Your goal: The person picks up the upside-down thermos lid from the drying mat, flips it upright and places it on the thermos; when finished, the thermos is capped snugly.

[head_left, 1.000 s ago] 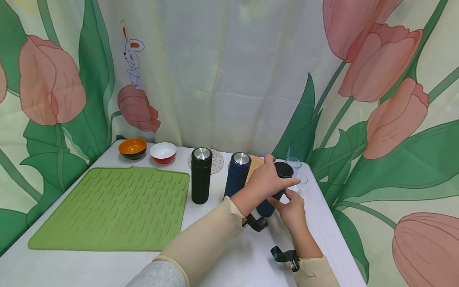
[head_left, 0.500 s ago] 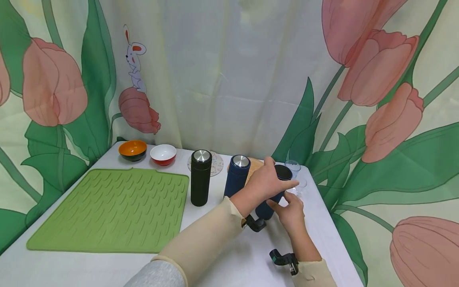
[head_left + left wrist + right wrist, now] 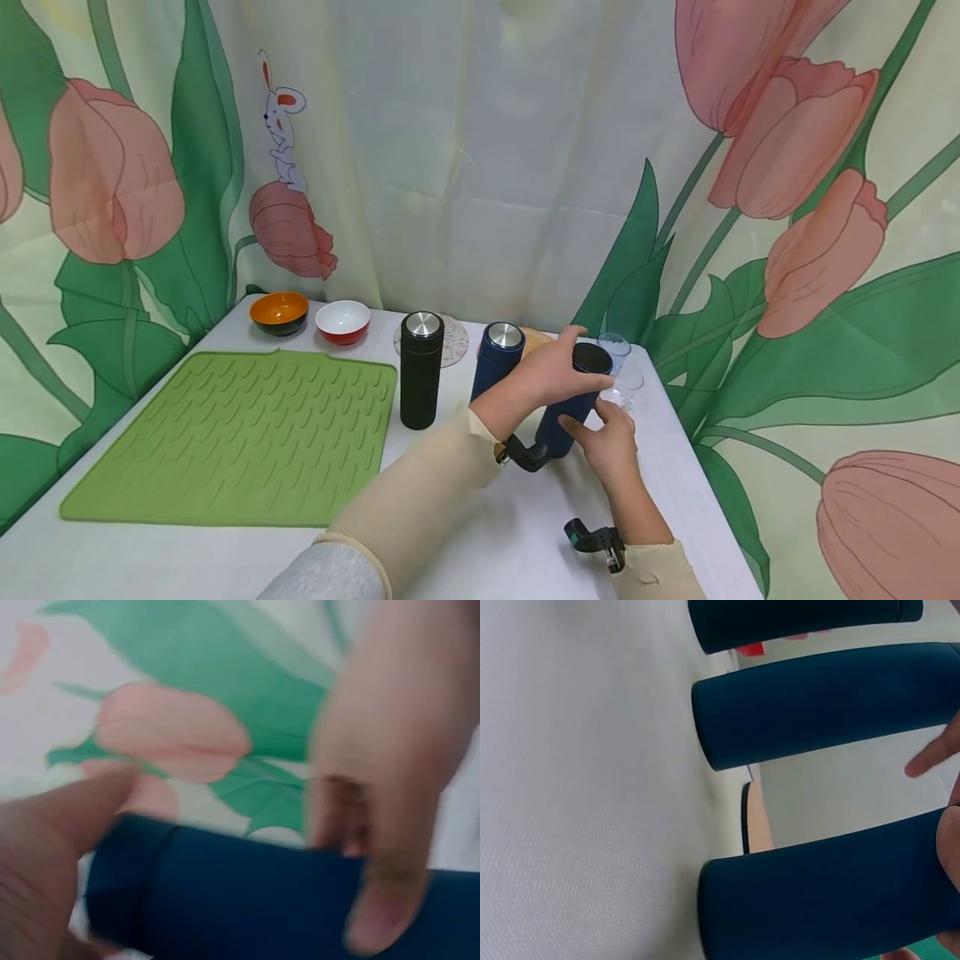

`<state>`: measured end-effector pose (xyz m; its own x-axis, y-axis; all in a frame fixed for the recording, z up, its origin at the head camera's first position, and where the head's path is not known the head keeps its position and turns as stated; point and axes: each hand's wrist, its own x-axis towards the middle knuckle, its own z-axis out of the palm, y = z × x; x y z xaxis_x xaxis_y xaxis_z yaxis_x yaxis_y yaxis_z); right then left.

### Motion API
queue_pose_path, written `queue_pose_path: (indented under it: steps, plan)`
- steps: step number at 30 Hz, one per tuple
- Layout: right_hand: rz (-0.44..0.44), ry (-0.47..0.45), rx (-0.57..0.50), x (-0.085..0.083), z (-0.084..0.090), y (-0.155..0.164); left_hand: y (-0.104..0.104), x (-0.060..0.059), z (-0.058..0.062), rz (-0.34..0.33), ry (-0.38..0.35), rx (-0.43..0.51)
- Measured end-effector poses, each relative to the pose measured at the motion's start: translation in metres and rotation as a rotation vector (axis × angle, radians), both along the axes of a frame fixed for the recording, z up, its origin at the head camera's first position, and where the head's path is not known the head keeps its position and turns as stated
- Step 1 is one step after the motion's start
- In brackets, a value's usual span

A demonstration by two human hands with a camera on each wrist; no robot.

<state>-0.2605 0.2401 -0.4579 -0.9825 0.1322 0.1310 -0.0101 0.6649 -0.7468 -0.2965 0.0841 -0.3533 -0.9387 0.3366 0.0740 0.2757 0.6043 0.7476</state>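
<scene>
A dark blue thermos (image 3: 564, 425) with a black top stands upright at the right of the table. My right hand (image 3: 611, 442) grips its body from the right; in the left wrist view the thumb lies along the blue side (image 3: 240, 900). My left hand (image 3: 551, 373) is at the thermos's lid (image 3: 124, 877), thumb and fingers spread about it, the thumb apart from the lid in the left wrist view. Just left stands a second blue thermos (image 3: 495, 362) with a steel top, partly behind my left hand. A black thermos (image 3: 420, 379) stands further left.
A green ridged mat (image 3: 240, 442) covers the table's left side. Behind it sit an orange-lined bowl (image 3: 279, 312) and a red-and-white bowl (image 3: 342, 321). A round patterned mat (image 3: 455, 342), a wooden board (image 3: 536, 340) and clear glassware (image 3: 617, 346) lie toward the back.
My left hand has drawn slightly left from the lid, and more of the thermos body shows. My right hand keeps its place on the thermos.
</scene>
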Motion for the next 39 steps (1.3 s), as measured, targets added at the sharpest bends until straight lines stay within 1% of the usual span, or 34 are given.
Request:
queue_pose_path:
  steps: [3,4,5,7,8,11,13,15,17,19,20,22,24,26,30,32,33,35,38,39]
  plan:
    - [-0.007,-0.008,-0.012,-0.002,0.0,0.0,0.011,0.005,-0.006,0.129,0.017,0.028]
    - [-0.007,-0.01,-0.017,-0.002,0.0,0.0,0.013,0.006,-0.007,0.153,0.032,0.027]
    - [-0.006,-0.009,-0.021,-0.003,0.0,0.0,0.014,0.006,-0.009,0.163,0.047,0.019]
    - [-0.002,-0.009,-0.03,-0.004,0.0,0.0,0.014,0.006,-0.009,0.148,0.081,-0.01]
    - [0.002,-0.006,-0.031,-0.004,-0.001,0.0,0.012,0.006,-0.009,0.126,0.092,-0.03]
    - [0.001,-0.009,-0.025,-0.003,-0.002,0.001,0.007,0.004,-0.007,0.039,0.081,-0.069]
    - [-0.004,-0.013,-0.021,-0.002,-0.003,0.002,0.006,0.004,-0.007,0.006,0.066,-0.076]
    - [-0.005,-0.011,-0.017,-0.002,-0.003,0.003,0.009,0.006,-0.007,0.027,0.052,-0.067]
    - [-0.002,-0.004,-0.025,-0.002,-0.003,0.003,0.014,0.007,-0.007,0.087,0.054,-0.055]
    - [-0.004,0.0,-0.031,-0.003,-0.002,0.003,0.019,0.009,-0.009,0.158,0.08,-0.054]
    - [-0.005,-0.004,-0.033,-0.004,-0.002,0.003,0.021,0.009,-0.01,0.183,0.098,-0.06]
    - [-0.007,-0.016,-0.039,-0.004,-0.001,0.002,0.023,0.009,-0.011,0.197,0.137,-0.085]
    - [-0.007,-0.019,-0.033,-0.004,0.0,0.001,0.02,0.007,-0.011,0.172,0.171,-0.113]
    - [-0.005,-0.016,-0.03,-0.003,0.001,0.001,0.016,0.005,-0.009,0.117,0.183,-0.132]
    - [0.006,0.001,-0.021,-0.003,0.002,0.002,0.004,-0.001,-0.004,-0.011,0.141,-0.121]
    - [0.013,0.001,-0.017,-0.003,0.001,0.002,0.0,-0.002,-0.001,-0.048,0.111,-0.116]
    - [0.016,0.001,-0.016,-0.004,0.001,0.003,-0.001,-0.002,0.0,-0.047,0.095,-0.118]
    - [0.017,-0.004,-0.022,-0.003,0.001,0.002,0.002,0.001,0.001,-0.005,0.076,-0.12]
    - [0.008,-0.007,-0.031,-0.003,0.0,0.001,0.013,0.007,-0.003,0.127,0.058,-0.094]
    - [0.007,-0.012,-0.036,-0.002,0.0,0.001,0.017,0.008,-0.006,0.169,0.065,-0.083]
